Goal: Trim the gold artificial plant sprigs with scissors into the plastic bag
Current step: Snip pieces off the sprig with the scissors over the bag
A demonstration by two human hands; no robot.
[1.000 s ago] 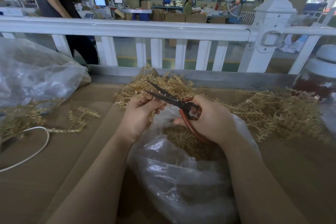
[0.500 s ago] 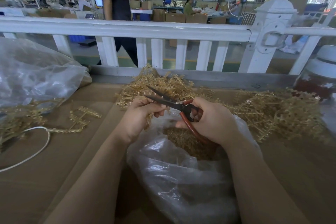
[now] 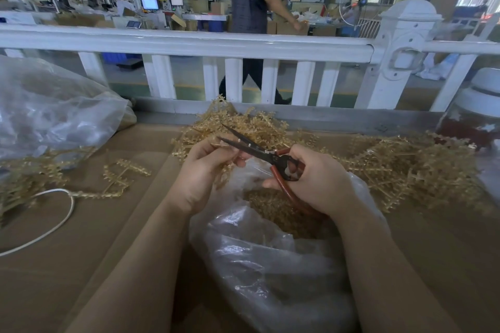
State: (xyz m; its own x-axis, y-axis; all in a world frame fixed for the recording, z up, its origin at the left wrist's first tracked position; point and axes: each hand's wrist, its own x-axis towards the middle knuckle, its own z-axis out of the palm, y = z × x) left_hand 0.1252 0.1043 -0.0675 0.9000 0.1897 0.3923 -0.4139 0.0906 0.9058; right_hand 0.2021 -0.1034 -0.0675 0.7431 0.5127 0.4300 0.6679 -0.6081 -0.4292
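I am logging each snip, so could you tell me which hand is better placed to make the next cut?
Right: the right hand grips the scissors, blades open at the sprig that the left hand pinches.

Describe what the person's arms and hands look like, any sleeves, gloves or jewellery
Both forearms are bare from the bottom of the frame up to the wrists, with no sleeve showing. The left hand and right hand wear no gloves. No watch, bracelet or ring shows on the visible parts. No markings, tape or cables are on either arm.
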